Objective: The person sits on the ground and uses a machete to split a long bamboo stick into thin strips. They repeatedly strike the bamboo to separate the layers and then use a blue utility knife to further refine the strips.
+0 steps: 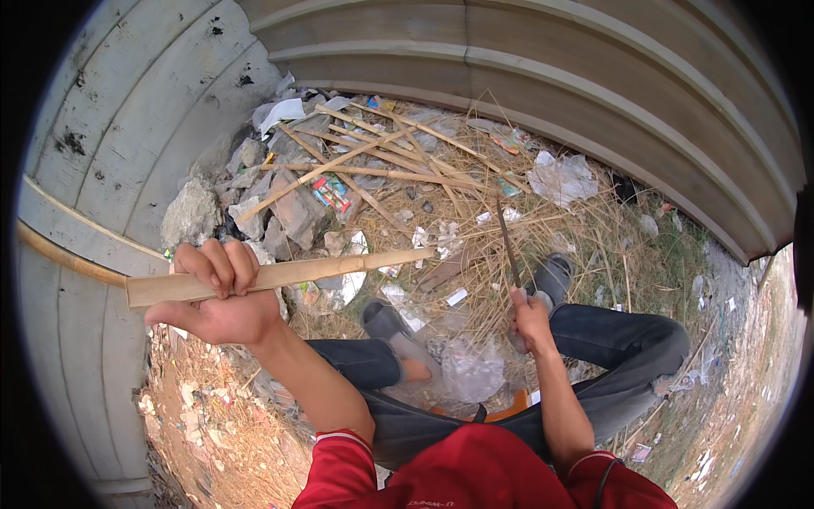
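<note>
My left hand [225,288] is closed around a wide, pale split bamboo strip [339,265], with the thumb below it and the fingers over its top. The strip lies almost level, and its narrower end reaches toward the middle of the view. Gripped in my right hand [532,321] is a long knife [510,246] with a thin, dark blade that points up and away from me. The blade stands to the right of the strip's tip, apart from it. Beyond both hands, several bamboo strips [365,172] lie crossed in a loose pile on the ground.
Grey rocks [193,212] and litter lie at the far left. A clear plastic bag [563,178] rests near the corrugated metal wall [577,81]. Dry straw and shavings [475,314] surround my sandalled feet [555,276]. A bamboo pole [72,254] runs along the left panel wall [127,102].
</note>
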